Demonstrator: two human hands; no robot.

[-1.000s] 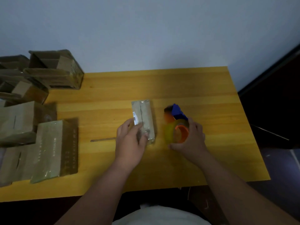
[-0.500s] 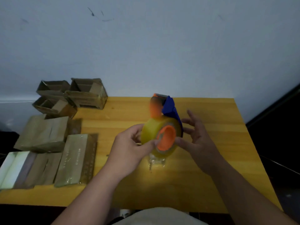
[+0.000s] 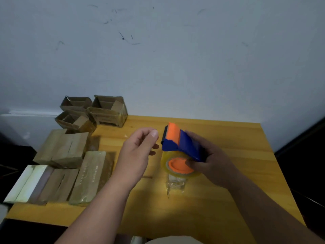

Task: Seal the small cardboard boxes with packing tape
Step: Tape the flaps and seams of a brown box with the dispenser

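Boxes at left: several small cardboard boxes sit in the left part of the frame on the table [image 3: 228,199]. Three open boxes [image 3: 107,110] with flaps up stand at the back by the wall; closed boxes [image 3: 65,148] lie nearer, and the box nearest the centre [image 3: 93,175] shines as if already taped.

Left hand: the left hand [image 3: 139,152], at centre frame, is raised off the table with thumb and forefinger brought together just left of the dispenser's front edge. It seems to pinch the loose tape end, but the tape is clear and I cannot tell whether anything is between the fingers.

Tape dispenser: the blue and orange tape dispenser [image 3: 179,147], right of centre, is held up in the air, its yellowish roll [image 3: 165,162] with an orange hub facing the camera.

Box in work: a small box [image 3: 175,185] lies on the table directly below the roll, mostly hidden by it; its visible end looks glossy with clear tape. Blur hides its seam.

Right hand: the right hand [image 3: 211,162] grips the dispenser's blue body, thumb on the hub side.

Step in hand: likely pulling out a fresh length of tape for that box.

Doing it well: draw the end out straight and taut, keep it off itself, lay it centred along the seam, press it flat, then tear against the blade.

Look of the boxes: plain brown card, oblong, dull where bare and shiny where taped.
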